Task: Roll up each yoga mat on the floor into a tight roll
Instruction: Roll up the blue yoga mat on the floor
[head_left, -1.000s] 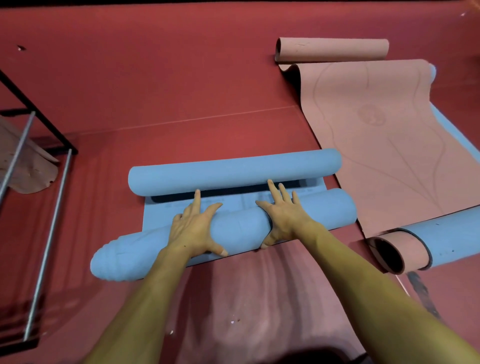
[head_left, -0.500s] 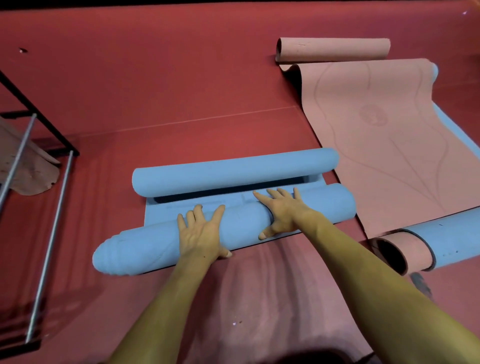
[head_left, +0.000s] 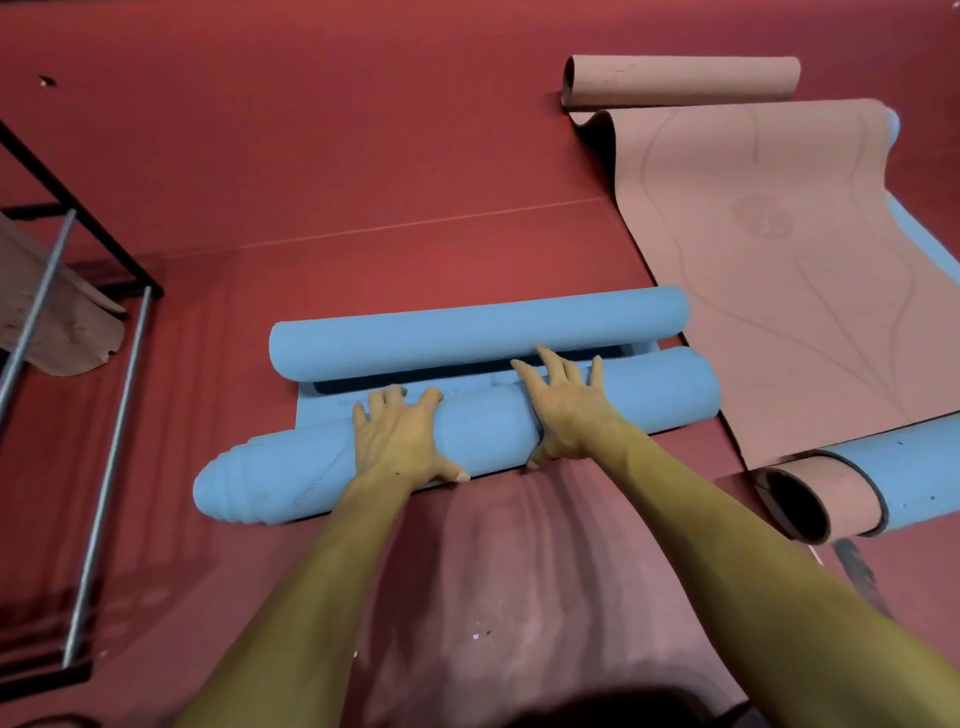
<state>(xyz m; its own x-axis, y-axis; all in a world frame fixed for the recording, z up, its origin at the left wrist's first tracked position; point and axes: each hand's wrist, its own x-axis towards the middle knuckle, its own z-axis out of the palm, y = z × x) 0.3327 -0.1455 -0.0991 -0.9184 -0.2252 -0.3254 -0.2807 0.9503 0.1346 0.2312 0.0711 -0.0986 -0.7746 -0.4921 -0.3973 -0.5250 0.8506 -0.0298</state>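
Note:
A blue yoga mat lies on the red floor, rolled from both ends. The near roll (head_left: 483, 431) is thick, and its left end sticks out in uneven steps. The far roll (head_left: 478, 335) lies just beyond a narrow flat strip (head_left: 332, 410). My left hand (head_left: 397, 439) lies over the near roll left of centre, fingers curved over its top and thumb at the near side. My right hand (head_left: 569, 408) presses on the roll right of centre, its straight fingers reaching to the gap between the rolls.
A pink mat (head_left: 779, 260) lies spread at the right, with a rolled far end (head_left: 680, 80) and a pink-and-blue curled near end (head_left: 852, 491). A black metal rack (head_left: 104, 364) with silver bars stands at the left. Red floor lies open beyond the mats.
The near roll has moved away from me, narrowing the flat strip between the two rolls. Both hands travelled forward with it over the top.

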